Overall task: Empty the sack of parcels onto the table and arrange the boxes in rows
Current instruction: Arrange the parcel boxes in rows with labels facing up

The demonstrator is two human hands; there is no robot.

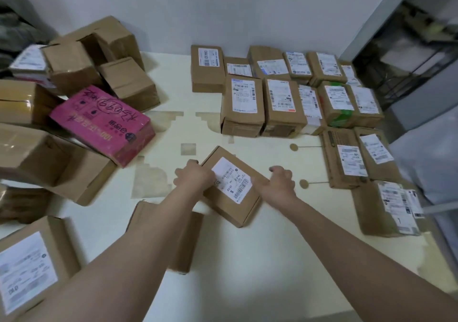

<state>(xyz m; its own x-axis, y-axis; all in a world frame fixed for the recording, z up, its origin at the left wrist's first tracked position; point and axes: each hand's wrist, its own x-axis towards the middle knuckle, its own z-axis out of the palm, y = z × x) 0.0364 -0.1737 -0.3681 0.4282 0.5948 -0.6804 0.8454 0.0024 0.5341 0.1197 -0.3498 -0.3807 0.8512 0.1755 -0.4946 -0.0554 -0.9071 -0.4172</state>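
a flat brown cardboard box (232,186) with a white printed label is gripped on its left edge by the left hand (193,176), fingers curled, and at its right corner by the right hand (279,181). it lies askew mid cream table (247,259), between a jumbled carton heap (74,66) and squared labelled rows (272,98).

Pink box (101,126) — "100%"; labelled box (233,185) — "S"
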